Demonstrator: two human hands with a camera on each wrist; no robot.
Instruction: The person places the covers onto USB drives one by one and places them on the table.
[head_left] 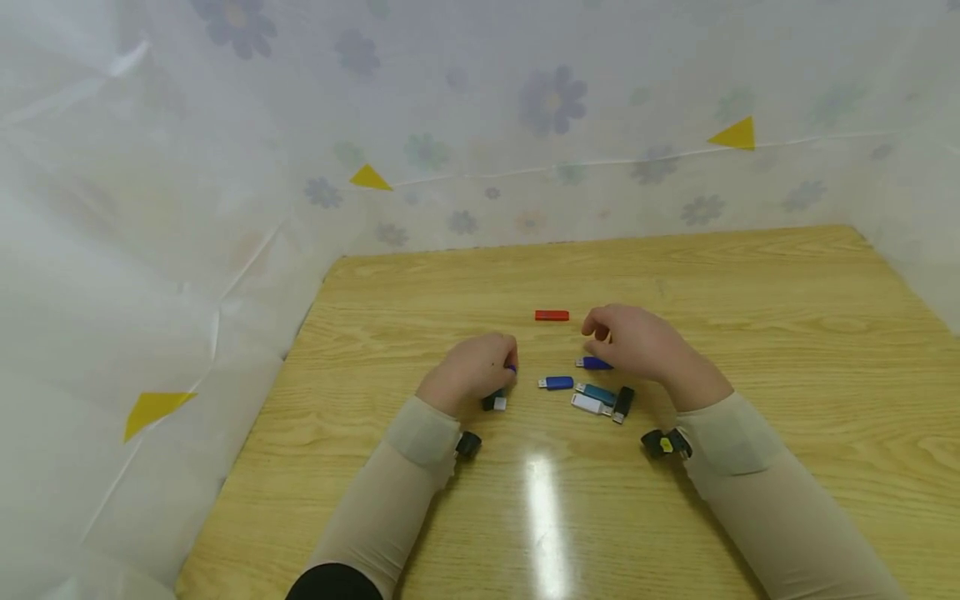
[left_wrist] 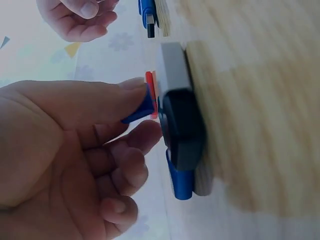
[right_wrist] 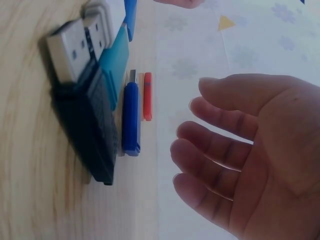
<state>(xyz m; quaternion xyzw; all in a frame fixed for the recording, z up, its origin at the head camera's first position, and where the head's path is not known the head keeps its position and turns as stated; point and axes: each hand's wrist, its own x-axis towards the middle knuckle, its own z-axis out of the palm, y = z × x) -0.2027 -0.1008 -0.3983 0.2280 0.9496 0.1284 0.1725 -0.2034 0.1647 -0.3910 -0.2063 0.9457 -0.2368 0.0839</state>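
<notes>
My left hand [head_left: 476, 367] is low over the table, its thumb and forefinger pinching a blue USB stick [left_wrist: 141, 107] that is partly hidden by the thumb. Just beneath this hand lies a black USB stick [left_wrist: 186, 132] with a pale metal plug, and another blue stick [left_wrist: 182, 182] shows behind it. My right hand [head_left: 637, 342] hovers with relaxed fingers and holds nothing. Near its fingertips in the head view is a blue USB stick [head_left: 594, 363] with its plug pointing left.
Between the hands lies a blue stick [head_left: 558, 383]. Teal [head_left: 597, 394], white [head_left: 587, 403] and black [head_left: 623, 403] sticks are bunched right of it. A red stick [head_left: 552, 316] lies farther back on the wooden table [head_left: 420, 300]. Flowered sheeting [head_left: 465, 100] stands behind.
</notes>
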